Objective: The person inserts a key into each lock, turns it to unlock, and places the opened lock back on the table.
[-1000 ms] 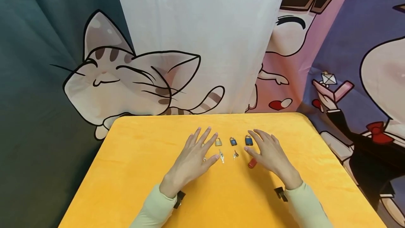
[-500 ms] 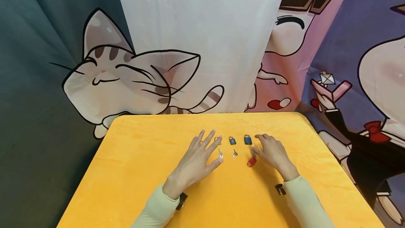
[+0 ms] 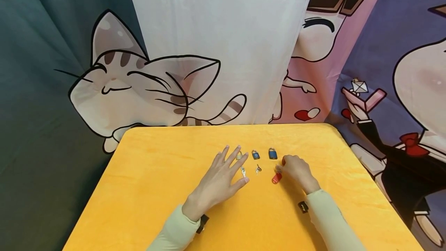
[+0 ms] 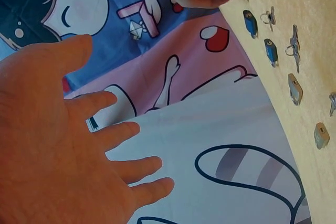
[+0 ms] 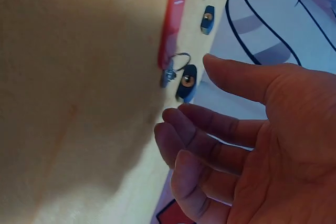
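Red key tag (image 3: 277,178), with its metal ring and keys (image 5: 169,73), lies on the yellow table (image 3: 139,204), nearer the wearer than the larger blue padlock (image 3: 273,153) and just beside the right hand (image 3: 297,170). Compared with one second earlier, I find the right hand's spread fingers now bent inward and drawn back from that padlock towards the tag, which has kept its place and shows more fully. From the right wrist I see a gap between thumb and bent fingertips, with nothing held; I cannot tell whether any fingertip touches the keys. The left hand (image 3: 217,183) has shifted slightly to the right; its fingers remain spread, holding nothing, and now partly cover a gold padlock (image 4: 295,88) that was formerly clear of them. From the left wrist I also note the smaller blue padlock (image 4: 271,52), a second gold padlock (image 4: 322,135) and a bunch of silver keys (image 4: 295,49).
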